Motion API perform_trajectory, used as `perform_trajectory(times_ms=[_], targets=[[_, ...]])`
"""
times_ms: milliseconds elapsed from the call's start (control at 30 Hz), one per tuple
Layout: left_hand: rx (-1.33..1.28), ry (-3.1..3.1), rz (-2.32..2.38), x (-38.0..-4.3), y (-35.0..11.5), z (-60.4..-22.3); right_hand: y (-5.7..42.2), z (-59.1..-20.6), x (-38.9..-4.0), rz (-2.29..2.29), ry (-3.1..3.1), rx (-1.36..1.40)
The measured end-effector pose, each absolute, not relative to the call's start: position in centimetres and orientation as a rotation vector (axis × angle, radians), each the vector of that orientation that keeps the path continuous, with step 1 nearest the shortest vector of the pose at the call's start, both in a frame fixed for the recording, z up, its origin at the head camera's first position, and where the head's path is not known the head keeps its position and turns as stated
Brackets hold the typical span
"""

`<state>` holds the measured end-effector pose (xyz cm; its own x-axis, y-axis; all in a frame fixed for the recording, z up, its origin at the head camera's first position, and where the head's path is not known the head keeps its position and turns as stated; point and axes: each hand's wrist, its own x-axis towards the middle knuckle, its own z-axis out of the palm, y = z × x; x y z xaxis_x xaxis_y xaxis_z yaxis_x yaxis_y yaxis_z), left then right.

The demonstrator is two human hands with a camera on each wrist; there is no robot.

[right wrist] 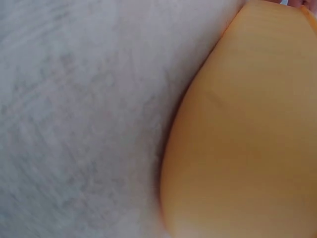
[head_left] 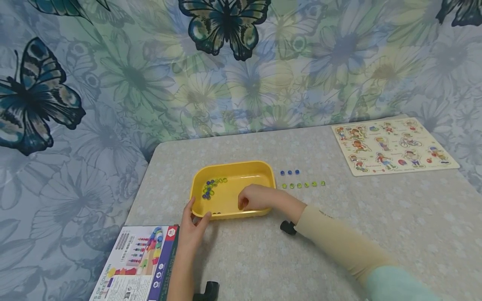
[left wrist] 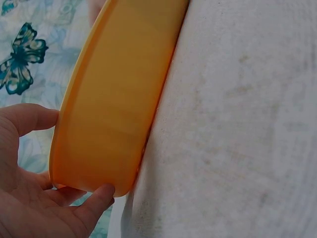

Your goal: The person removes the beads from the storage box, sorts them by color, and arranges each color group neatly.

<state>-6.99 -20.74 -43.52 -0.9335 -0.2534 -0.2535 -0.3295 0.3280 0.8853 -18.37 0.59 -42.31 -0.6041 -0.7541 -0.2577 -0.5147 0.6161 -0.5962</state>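
Yellow tray (head_left: 226, 200) on a patterned table (head_left: 241, 259). The left hand (head_left: 193, 223) is clamped on the tray's near left corner, its fingers spread along the wall. The right hand (head_left: 260, 197) bends over the tray's right part, fingers curled; whether it pinches anything cannot be told. Loose beads (head_left: 208, 195), blue and green, lie in the tray's left part. Just right of the tray, three blue beads (head_left: 290, 172) form a row beyond six green beads (head_left: 299, 185). A picture board (head_left: 393, 144) lies well right of the tray, a printed box (head_left: 137, 263) to its near left
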Motion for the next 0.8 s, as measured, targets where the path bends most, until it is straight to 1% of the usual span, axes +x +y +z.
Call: perform_trajectory(times_ms=[233, 533, 800], targets=[[-0.546, 2.514, 1.686, -7.0, -20.6, -43.5, 0.2, -42.3, -18.2, -0.669, 2.320, -1.046], [-0.529, 2.528, 1.693, -7.0, -20.6, -43.5, -2.0, -42.7, -18.1, -0.761, 2.301, -1.104], [-0.484, 2.544, 1.695, -6.9, -20.8, -43.6, -3.8, -43.1, -18.3, -0.744, 2.299, -1.138]])
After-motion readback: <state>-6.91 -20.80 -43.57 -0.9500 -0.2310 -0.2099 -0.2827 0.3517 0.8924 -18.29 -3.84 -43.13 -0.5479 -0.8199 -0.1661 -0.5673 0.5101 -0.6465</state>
